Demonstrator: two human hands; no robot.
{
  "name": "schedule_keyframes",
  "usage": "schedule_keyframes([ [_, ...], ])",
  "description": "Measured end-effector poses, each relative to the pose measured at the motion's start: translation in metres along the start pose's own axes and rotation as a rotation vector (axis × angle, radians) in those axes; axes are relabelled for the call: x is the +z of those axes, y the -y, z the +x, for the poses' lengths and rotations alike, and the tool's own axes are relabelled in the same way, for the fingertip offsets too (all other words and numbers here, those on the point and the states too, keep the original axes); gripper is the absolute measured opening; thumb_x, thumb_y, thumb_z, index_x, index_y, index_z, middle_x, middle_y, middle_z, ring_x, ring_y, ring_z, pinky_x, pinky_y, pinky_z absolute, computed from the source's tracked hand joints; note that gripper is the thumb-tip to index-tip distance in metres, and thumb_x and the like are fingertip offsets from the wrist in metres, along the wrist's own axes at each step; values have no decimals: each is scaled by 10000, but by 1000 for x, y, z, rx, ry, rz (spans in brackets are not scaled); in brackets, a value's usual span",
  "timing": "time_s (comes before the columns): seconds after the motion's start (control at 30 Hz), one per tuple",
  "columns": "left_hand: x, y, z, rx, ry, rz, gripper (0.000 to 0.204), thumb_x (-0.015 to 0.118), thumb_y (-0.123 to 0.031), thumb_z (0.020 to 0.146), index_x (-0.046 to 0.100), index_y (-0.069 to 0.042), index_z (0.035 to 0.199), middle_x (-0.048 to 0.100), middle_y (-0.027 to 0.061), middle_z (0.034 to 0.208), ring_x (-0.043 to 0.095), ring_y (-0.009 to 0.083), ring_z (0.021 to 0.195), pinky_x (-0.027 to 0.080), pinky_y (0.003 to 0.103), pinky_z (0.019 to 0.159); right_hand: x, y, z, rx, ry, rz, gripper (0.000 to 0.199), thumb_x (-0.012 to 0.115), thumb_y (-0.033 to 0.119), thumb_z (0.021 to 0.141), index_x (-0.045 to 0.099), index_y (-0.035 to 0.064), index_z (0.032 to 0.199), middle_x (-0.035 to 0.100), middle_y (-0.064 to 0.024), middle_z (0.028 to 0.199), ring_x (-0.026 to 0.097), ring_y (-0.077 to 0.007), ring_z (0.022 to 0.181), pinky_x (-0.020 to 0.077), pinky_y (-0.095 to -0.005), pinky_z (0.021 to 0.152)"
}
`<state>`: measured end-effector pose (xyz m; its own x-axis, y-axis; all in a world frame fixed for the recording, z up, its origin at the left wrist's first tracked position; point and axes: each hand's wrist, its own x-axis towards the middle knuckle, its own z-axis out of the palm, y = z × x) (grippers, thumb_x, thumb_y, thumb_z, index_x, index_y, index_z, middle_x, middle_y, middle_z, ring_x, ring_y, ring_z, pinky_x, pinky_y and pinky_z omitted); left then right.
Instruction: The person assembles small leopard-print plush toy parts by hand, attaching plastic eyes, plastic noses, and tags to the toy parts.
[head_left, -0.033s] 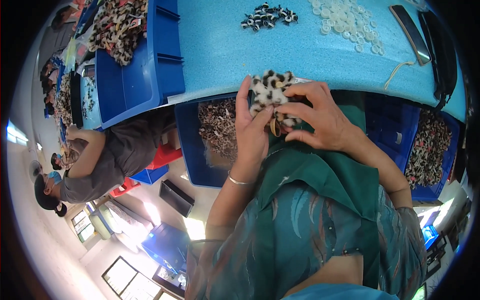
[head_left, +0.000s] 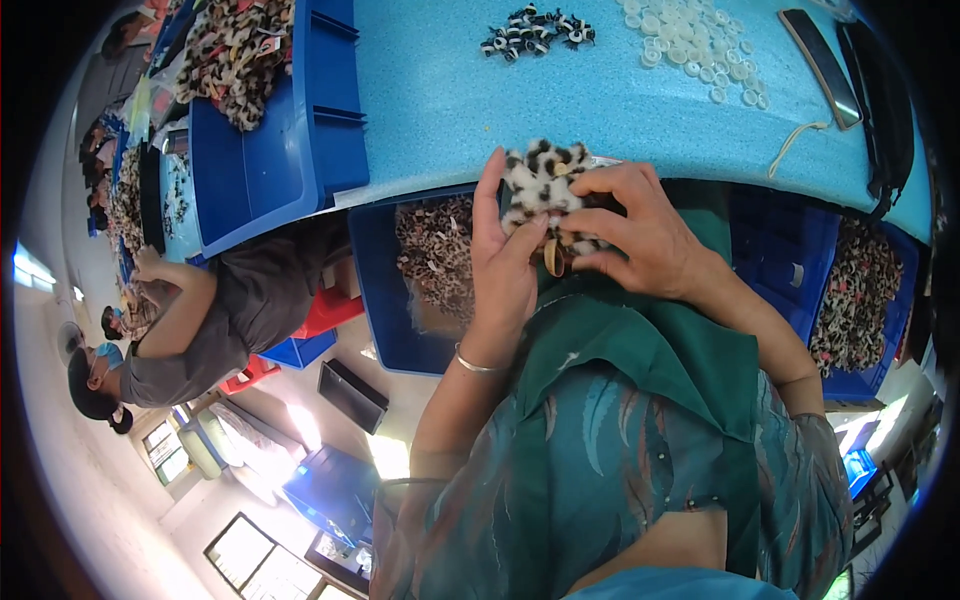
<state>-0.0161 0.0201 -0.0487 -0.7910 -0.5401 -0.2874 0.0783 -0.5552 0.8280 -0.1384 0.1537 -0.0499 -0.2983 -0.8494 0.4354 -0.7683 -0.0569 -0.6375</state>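
Over my lap, at the table's near edge, I hold a black-and-white spotted plush piece (head_left: 545, 190) with a small tan ring-shaped part (head_left: 553, 258) at its lower side. My left hand (head_left: 508, 245) grips it from the left, thumb pressed on the fur and a finger stretched up along its side. From the right, my right hand (head_left: 640, 230) pinches the same piece, its fingers bent over the fur and the thumb beneath. What lies between the right fingertips is hidden.
Black-and-white eye-like parts (head_left: 535, 32) and translucent plastic rings (head_left: 690, 45) lie on the blue table (head_left: 440, 130). A phone (head_left: 820, 68) is at far right. Blue bins of plush pieces stand left (head_left: 260, 150), below (head_left: 375, 300) and right (head_left: 790, 260). A co-worker (head_left: 200, 325) sits at left.
My right thumb has drawn in closer to the plush piece, and the tan ring-shaped part has shifted slightly. At left, the co-worker's forearm has moved a little.
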Motion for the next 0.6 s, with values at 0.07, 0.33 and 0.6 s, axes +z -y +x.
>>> schedule_keyframes([
  [0.07, -8, -6, -3, -14, 56, -3, 633, 542, 21, 899, 308, -49, 1483, 531, 121, 1293, 529, 188, 1186, 455, 309, 987, 2, -7, -2, -7, -66, 79, 264, 743, 126, 768, 621, 69, 996, 561, -78, 1037, 558, -259, 963, 425, -367, 813],
  [0.33, -8, 0, -7, 433, 188, 812, 382, 860, -25, 619, 672, -62, 950, 551, 93, 1094, 511, 264, 1074, 447, 347, 900, -12, 7, 0, 375, 3, 496, 126, 662, 93, 851, 570, 27, 907, 537, -107, 808, 566, -265, 717, 428, -353, 628],
  [0.6, -9, -18, -1, 532, 405, 1050, 235, 750, -21, 694, 581, -47, 856, 578, 73, 1014, 505, 247, 979, 405, 349, 837, -15, -5, 10, 217, 129, 254, 139, 668, 132, 846, 587, 53, 926, 560, -113, 827, 569, -313, 789, 430, -390, 678],
])
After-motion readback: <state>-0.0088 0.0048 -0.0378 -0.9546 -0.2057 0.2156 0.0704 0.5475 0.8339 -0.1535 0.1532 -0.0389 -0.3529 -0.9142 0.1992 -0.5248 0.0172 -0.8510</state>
